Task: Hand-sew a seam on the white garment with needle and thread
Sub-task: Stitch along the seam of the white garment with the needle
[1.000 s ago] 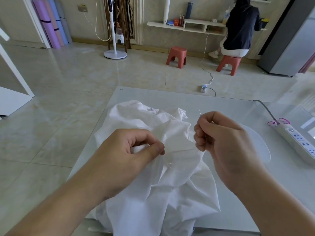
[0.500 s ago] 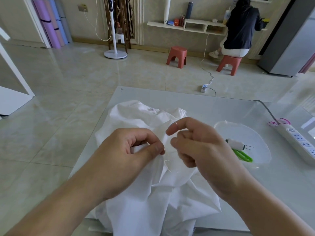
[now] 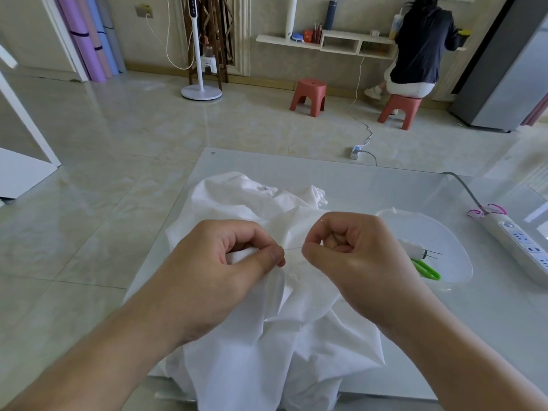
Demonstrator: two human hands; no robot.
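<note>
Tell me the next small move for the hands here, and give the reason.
Probably draw the right hand further right to pull the stitch snug: a short thread runs taut from the fold the left hand pinches in the garment to the right hand's closed fingers.

Soft matt cloth on a glossy pale table

The white garment (image 3: 267, 336) is thin, matt woven cloth, creased and rumpled; the table (image 3: 370, 185) under it is smooth and shiny like glass. The dish (image 3: 456, 274) looks like clear glossy plastic, the scissor handles (image 3: 427, 269) bright green plastic, the power strip (image 3: 522, 247) smooth white plastic. Floor tiles (image 3: 118, 137) are polished and reflective; the stools (image 3: 308, 96) are matt red plastic.
</note>
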